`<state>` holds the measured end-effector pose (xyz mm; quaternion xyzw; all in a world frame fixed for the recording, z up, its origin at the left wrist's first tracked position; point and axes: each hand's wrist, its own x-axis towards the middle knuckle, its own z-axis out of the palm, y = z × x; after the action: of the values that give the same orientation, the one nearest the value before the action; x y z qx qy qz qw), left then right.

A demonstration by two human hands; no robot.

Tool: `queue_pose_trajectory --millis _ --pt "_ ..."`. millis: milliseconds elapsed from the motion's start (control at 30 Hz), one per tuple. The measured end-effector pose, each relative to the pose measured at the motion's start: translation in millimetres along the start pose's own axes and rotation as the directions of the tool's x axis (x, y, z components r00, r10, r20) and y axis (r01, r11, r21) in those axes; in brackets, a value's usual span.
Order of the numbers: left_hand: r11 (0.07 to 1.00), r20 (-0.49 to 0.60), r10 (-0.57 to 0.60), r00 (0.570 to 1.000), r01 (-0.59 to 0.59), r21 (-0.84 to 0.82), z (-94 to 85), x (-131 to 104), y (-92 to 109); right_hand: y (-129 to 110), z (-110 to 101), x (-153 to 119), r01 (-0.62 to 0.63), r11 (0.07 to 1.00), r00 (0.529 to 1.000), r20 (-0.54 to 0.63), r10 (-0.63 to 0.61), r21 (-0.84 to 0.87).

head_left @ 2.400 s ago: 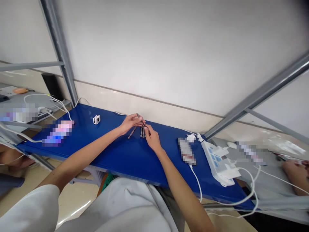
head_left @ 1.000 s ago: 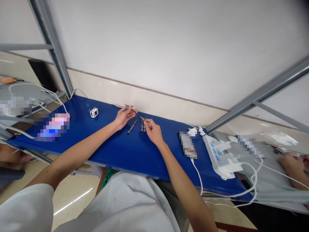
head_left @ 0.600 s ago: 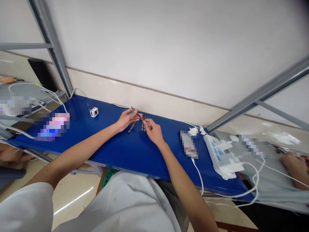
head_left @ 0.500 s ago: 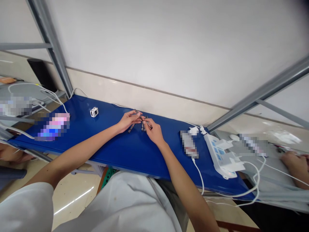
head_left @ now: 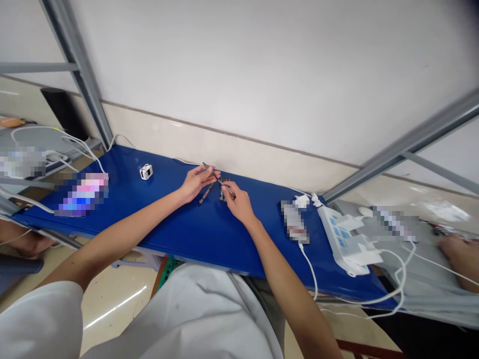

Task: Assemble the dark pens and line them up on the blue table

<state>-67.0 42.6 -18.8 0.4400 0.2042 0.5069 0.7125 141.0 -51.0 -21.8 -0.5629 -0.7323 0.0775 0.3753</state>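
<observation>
Between my two hands is a slim dark pen [head_left: 217, 178], slanting from upper left to lower right over the blue table [head_left: 179, 224]. My left hand [head_left: 197, 183] is closed around its far end, thumb against fingers. The near part of it is pinched in my right hand [head_left: 237, 202]. Under the hands lie more slim dark pens: one [head_left: 205, 194] by my left fingers, and a small group [head_left: 224, 180] partly hidden behind my right hand. Their fine details are too small to make out.
A small white case-like object [head_left: 146, 172] stands on the left of the table, near a lit phone [head_left: 82, 197]. On the right are another phone [head_left: 295, 222], a white power strip [head_left: 340, 239] and loose cables. Metal posts [head_left: 84, 85] frame both sides. Another person's hand [head_left: 458, 254] shows far right.
My left hand has shifted slightly left and its fingers have moved on the pen, whose far end now shows above them. My right hand has stayed nearly in place.
</observation>
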Motion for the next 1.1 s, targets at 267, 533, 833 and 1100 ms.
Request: queue_pose_trajectory --millis 267,533,833,1100 --pt "0.999 0.043 -0.021 0.999 0.023 -0.041 5.8 -4.4 0.2 4.2 1.7 0.8 -0.014 1.000 1.000 -0.001 0.014 0.004" --pt "0.995 0.165 -0.035 0.986 0.019 0.096 11.0 -10.6 -5.9 2.8 3.8 -0.4 -0.012 1.000 1.000 -0.022 0.013 0.024" --pt "0.964 0.158 0.015 0.987 -0.056 0.260 13.3 -13.7 -9.2 0.2 2.0 -1.5 -0.014 0.995 1.000 0.000 0.014 0.095" --pt "0.948 0.148 0.001 0.989 -0.048 0.314 15.7 -15.8 -8.8 1.3 0.7 -0.1 0.021 0.998 0.999 0.027 -0.023 0.064"
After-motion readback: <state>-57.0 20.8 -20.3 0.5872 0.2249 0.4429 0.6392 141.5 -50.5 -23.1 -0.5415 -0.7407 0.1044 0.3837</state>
